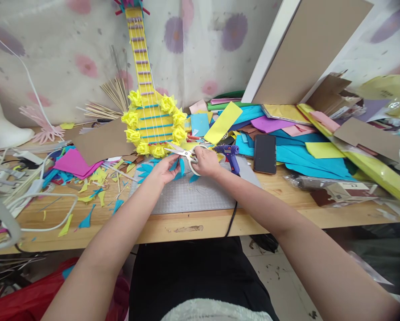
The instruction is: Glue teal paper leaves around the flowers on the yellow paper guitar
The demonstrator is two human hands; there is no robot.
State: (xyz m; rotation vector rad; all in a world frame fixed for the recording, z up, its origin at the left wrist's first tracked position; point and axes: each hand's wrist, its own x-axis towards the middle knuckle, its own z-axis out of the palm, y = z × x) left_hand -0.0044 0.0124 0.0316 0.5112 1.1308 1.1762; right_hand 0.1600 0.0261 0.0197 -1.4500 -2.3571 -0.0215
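My right hand (206, 161) is closed round the handles of a pair of white-handled scissors (185, 153), whose parted blades point left. Just below the blades, my left hand (166, 170) pinches a small blue crepe paper piece (182, 166). Several cut blue petal shapes (145, 171) lie on the grey cutting mat (186, 198), left of and beneath my hands. Behind them a yellow paper instrument (156, 122), with a long neck, white strings and yellow paper flowers round its body, leans upright against the curtained wall.
A blue glue gun (231, 156) lies right of my right hand, its black cord crossing the table edge. Farther right are a phone (265, 154) and piled coloured paper (307, 156). Paper scraps (96, 183), white cables (52, 196) and bamboo sticks (114, 98) occupy the left side.
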